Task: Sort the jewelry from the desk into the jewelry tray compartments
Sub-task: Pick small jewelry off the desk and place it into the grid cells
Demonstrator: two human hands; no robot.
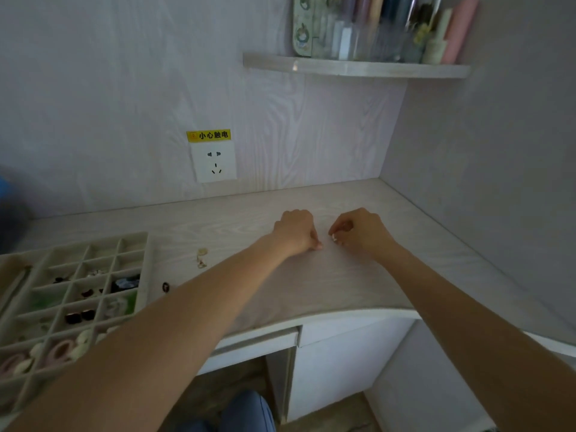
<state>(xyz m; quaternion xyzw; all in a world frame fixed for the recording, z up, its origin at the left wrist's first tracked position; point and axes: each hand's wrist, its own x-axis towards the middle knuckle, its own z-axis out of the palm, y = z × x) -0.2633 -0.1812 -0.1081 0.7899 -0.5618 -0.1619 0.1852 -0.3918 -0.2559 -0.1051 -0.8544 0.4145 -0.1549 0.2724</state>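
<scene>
Head view: right hand [363, 233] pinches a small pale metallic jewelry piece [334, 238]; left hand [297, 232] is curled, fingertips on the desk, contents unclear. Grey felt compartment tray [146, 263] lies toward eight o'clock, nearer the left hand.

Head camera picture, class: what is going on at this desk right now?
A person is sorting jewelry at a pale wooden desk. Both hands work close together near the back: the right hand pinches a small pale piece, and the left hand has its fingertips down on the desk beside it. Whether the left holds anything is unclear. A small pale cluster and a dark piece lie loose on the desk. The jewelry tray at the left already holds items in several compartments.
</scene>
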